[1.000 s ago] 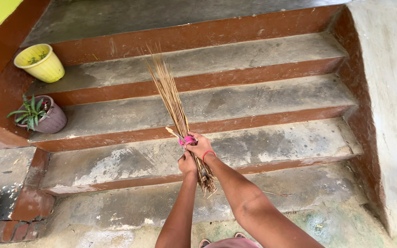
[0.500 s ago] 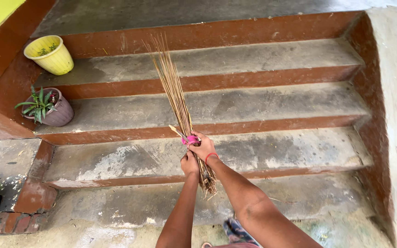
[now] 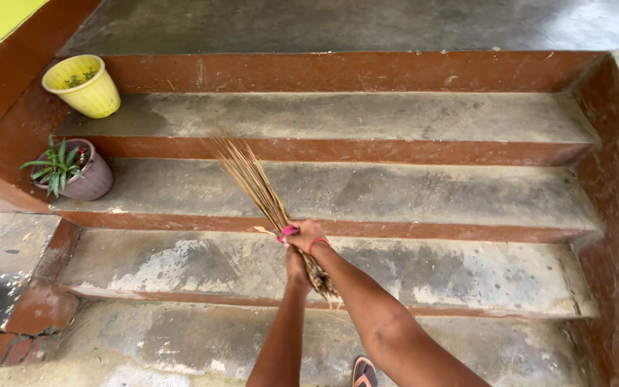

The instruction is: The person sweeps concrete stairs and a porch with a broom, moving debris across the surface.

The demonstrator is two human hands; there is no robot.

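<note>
Head view: I read the right hand (image 3: 308,235) with fingers clamped on the bundled brown stick broom (image 3: 256,185) at its pink binding band (image 3: 287,231). Left hand (image 3: 296,264) fingers wrap the butt end below. Bristles fan up-left over the grey concrete steps (image 3: 395,193). Two pots, a yellow flowerpot (image 3: 84,87) and a purple plant pot (image 3: 84,172), stand well apart at the left edge; step surfaces are open rightward.

Both arms stretched forward, hands closed together.
Right hand (image 3: 308,235) sits at 12 o'clock of the left hand (image 3: 296,263), both fists clenched; a red band circles the right wrist.
</note>
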